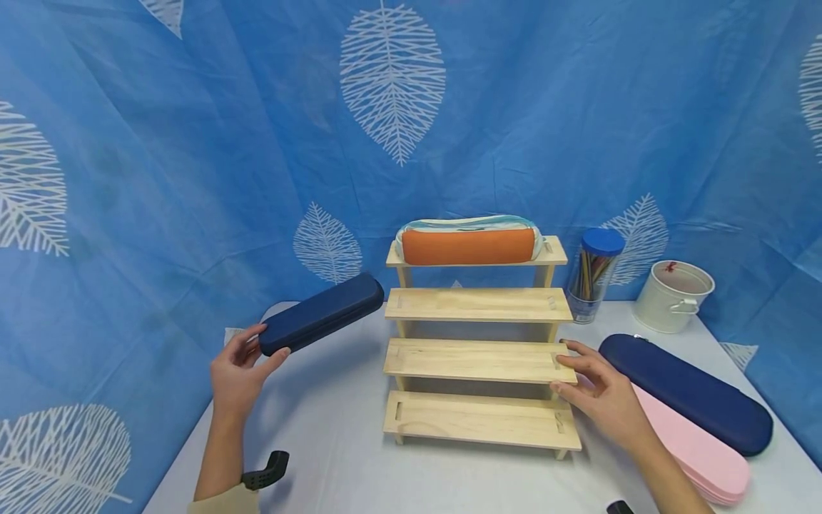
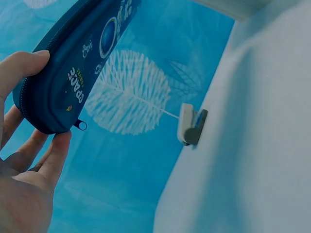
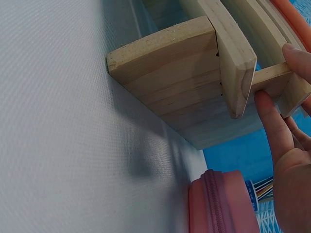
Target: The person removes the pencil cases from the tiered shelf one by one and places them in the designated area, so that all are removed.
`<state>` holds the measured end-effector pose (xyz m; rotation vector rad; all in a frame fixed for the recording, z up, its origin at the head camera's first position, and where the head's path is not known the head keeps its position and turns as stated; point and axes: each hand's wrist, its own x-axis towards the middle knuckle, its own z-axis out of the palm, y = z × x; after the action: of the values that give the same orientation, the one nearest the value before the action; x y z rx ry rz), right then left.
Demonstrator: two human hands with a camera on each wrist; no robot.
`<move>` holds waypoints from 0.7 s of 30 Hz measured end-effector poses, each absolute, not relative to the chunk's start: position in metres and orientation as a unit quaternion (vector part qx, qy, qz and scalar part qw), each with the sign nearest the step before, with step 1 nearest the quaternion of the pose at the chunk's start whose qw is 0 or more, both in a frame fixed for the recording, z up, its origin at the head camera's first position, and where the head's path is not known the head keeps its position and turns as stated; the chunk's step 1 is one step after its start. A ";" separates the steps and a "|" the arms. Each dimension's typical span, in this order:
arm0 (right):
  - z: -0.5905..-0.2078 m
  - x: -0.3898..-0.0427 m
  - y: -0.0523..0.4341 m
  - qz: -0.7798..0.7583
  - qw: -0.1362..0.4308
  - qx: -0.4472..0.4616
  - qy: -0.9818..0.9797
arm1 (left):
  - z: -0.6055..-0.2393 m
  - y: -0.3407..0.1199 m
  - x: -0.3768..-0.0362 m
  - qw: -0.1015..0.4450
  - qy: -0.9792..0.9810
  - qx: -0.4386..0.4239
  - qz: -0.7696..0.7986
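My left hand point(image 1: 237, 375) holds a navy pencil case point(image 1: 321, 314) by its near end, thumb on one side and fingers on the other. The case is raised at the left of the wooden tiered rack point(image 1: 478, 360), its far end tilted up to the right. In the left wrist view, the pencil case point(image 2: 63, 82) shows "SPACE" lettering, a zipper and a small pull. My right hand point(image 1: 604, 403) grips the right end of the rack's second tier from the bottom. In the right wrist view, the fingers of the right hand point(image 3: 291, 170) reach round that board's end.
An orange and pale pencil case point(image 1: 469, 247) lies on the rack's top tier. To the right stand a blue-lidded jar point(image 1: 591, 278) of pencils and a white bucket point(image 1: 671, 300). Another navy case point(image 1: 687, 392) and a pink case point(image 1: 693, 446) lie at right, before a blue curtain point(image 1: 514, 107).
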<state>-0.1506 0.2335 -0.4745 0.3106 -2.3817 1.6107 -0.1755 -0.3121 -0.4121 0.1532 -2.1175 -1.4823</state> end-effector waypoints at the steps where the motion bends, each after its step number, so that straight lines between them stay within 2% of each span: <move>1: -0.474 -0.151 0.233 0.552 0.125 0.106 -0.818 | -0.415 -0.314 -0.176 0.272 -0.786 0.060 -0.552; 8: -0.475 -0.151 0.233 0.560 0.124 0.109 -0.812 | -0.434 -0.320 -0.182 0.249 -0.806 0.074 -0.532; 18: -0.474 -0.150 0.233 0.546 0.129 0.103 -0.822 | -0.500 -0.353 -0.216 0.225 -0.828 0.060 -0.510; 21: -0.474 -0.150 0.232 0.544 0.130 0.104 -0.823 | -0.510 -0.355 -0.220 0.211 -0.841 0.068 -0.493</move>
<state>-0.1501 0.2325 -0.4738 0.3013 -2.3905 1.5806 -0.2201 -0.3546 -0.5097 0.1897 -2.3378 -1.3705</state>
